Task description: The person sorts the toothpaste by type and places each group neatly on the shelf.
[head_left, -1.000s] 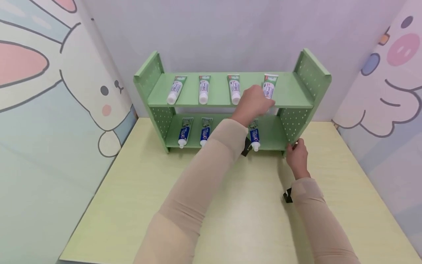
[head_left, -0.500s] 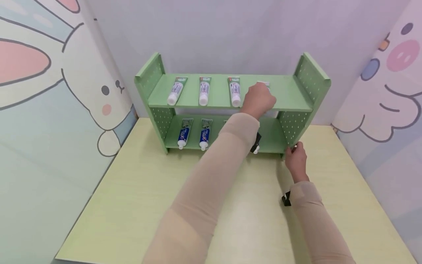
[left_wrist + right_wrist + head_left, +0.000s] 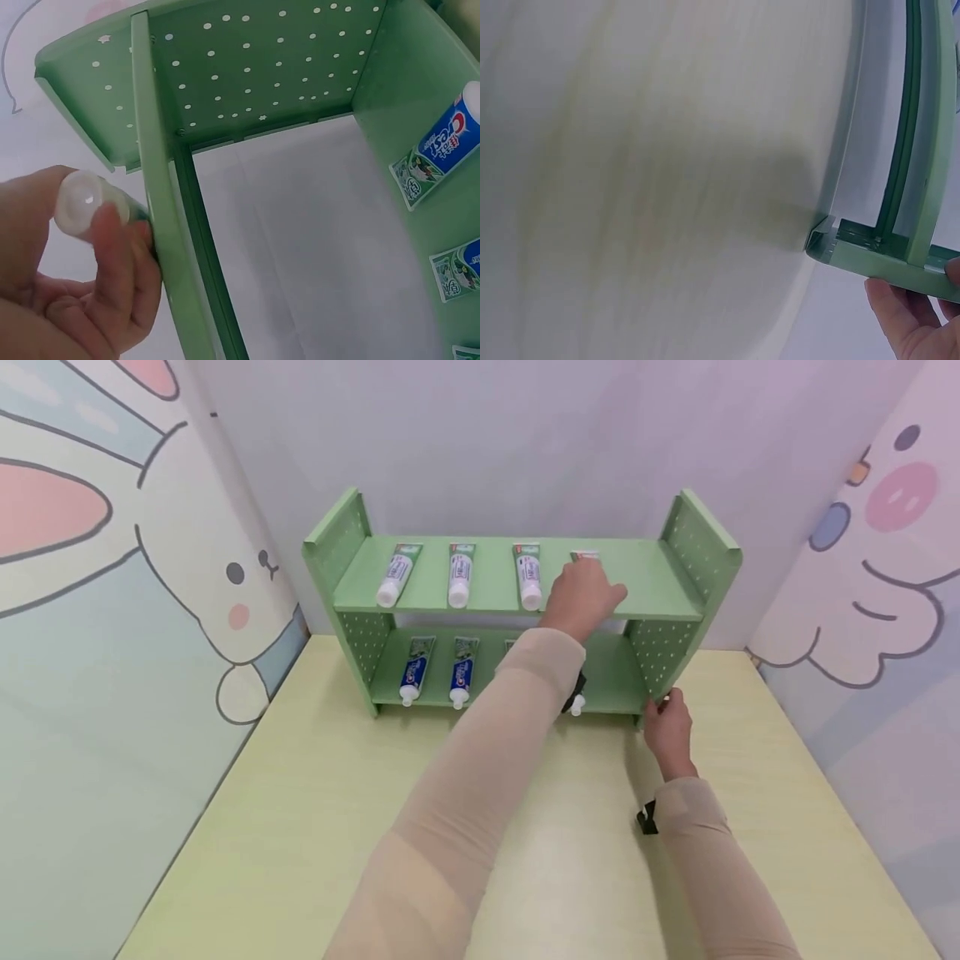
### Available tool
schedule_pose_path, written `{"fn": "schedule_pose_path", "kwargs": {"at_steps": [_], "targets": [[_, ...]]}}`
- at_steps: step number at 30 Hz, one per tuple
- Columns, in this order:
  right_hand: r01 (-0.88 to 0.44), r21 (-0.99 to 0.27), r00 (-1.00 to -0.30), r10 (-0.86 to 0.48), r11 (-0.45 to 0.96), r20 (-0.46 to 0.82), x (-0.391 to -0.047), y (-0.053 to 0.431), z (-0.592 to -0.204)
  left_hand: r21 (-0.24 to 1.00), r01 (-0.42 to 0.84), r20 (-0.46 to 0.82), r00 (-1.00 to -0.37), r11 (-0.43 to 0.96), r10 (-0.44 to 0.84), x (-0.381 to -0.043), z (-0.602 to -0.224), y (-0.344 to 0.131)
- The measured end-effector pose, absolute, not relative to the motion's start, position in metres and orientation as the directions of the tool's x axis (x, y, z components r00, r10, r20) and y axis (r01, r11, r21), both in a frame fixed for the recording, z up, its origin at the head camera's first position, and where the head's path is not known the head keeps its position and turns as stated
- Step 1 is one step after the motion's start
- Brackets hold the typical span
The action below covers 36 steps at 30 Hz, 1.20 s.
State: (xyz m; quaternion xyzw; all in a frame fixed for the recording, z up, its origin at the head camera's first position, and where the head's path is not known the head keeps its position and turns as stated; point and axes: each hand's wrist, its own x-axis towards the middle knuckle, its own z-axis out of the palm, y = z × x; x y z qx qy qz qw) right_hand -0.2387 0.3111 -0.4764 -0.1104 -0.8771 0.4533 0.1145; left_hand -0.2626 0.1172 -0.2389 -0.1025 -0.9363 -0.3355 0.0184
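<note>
My left hand [image 3: 581, 597] is over the upper board of a green two-tier shelf [image 3: 645, 585]. It holds a toothpaste tube [image 3: 585, 556], most of which the hand hides in the head view. The left wrist view shows its white cap end [image 3: 79, 202] between thumb and fingers, beside the board's front edge. With my right hand [image 3: 670, 735] I grip the lower front corner of the shelf's right side panel [image 3: 870, 259]. In the right wrist view, thumb and fingers [image 3: 900, 315] lie against that panel's edge.
Several white-and-green toothpaste tubes [image 3: 460, 577] lie in a row on the upper board. Blue Crest tubes [image 3: 462, 672] lie on the lower board, some behind my left arm. The shelf stands on a pale yellow table [image 3: 300, 818] between cartoon-printed walls [image 3: 247, 527].
The tube at my left hand has shifted left along the upper board, and the hand now covers more of it. My right hand stays on the shelf's corner. The head view has shifted slightly.
</note>
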Motion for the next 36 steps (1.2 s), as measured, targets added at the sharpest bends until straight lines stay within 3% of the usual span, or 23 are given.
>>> {"fn": "schedule_pose_path", "kwargs": {"at_steps": [24, 36], "targets": [[0.095, -0.803, -0.948, 0.3, 0.589, 0.107, -0.238, 0.305, -0.483, 0.583, 0.098, 0.021, -0.994, 0.807, 0.105, -0.264, -0.249, 0.121], [0.14, -0.801, -0.951, 0.305, 0.582, 0.055, -0.239, 0.308, -0.468, 0.59, 0.169, 0.089, -0.985, 0.789, 0.145, -0.26, -0.248, 0.117]]}}
